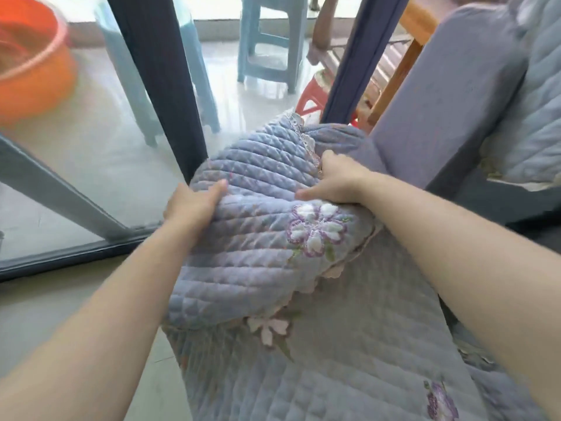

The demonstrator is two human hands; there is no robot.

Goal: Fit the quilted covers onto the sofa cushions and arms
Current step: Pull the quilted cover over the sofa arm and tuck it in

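A blue-grey quilted cover (243, 253) with an embroidered purple and white flower lies draped over the sofa arm in the middle of the view. My left hand (194, 202) grips its left side, thumb on top and fingers wrapped under the edge. My right hand (334, 180) clutches the cover's right side near its lace trim, against the plain grey sofa back cushion (440, 110). A second quilted cover (349, 344) with flowers is spread over the seat below my arms. A third quilted piece (528, 117) hangs at the far right.
A dark sliding-door frame (161, 80) stands just beyond the sofa arm, with glass and a floor track to the left. Outside are an orange basin (33, 65), pale blue plastic stools (267, 41), a red stool (312, 98) and a wooden chair frame (403, 56).
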